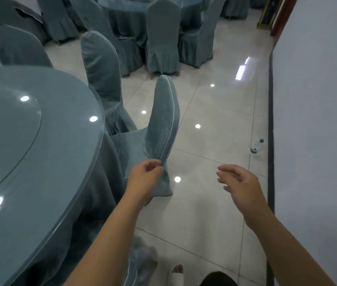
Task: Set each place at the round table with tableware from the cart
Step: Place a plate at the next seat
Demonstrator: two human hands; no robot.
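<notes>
At the left is the round table (45,153), under a blue cloth with a glass top and a turntable (4,129) in its middle. I see no plate, bowl or cup on the part that shows, so I judge no place is set yet. The cart with the tableware is not in view, and I cannot say where it stands.

Just right of the table is a covered chair (161,120), its back toward me. My left hand (144,176) touches the near top edge of this back, the fingers bent around the cover's seam; it seems a light pinch of the cloth. My right hand (237,182) hangs in the air over the floor (204,112), fingers loose, holding nothing.

At the far right a small bottle (258,145) stands on the floor beside the wall (316,100).

The risk I see: the tiles are shiny and maybe slippery, and the chair cover and tablecloth hang low near my foot (177,273). Walking later with dishes, I could catch the cloth or kick the bottle.
</notes>
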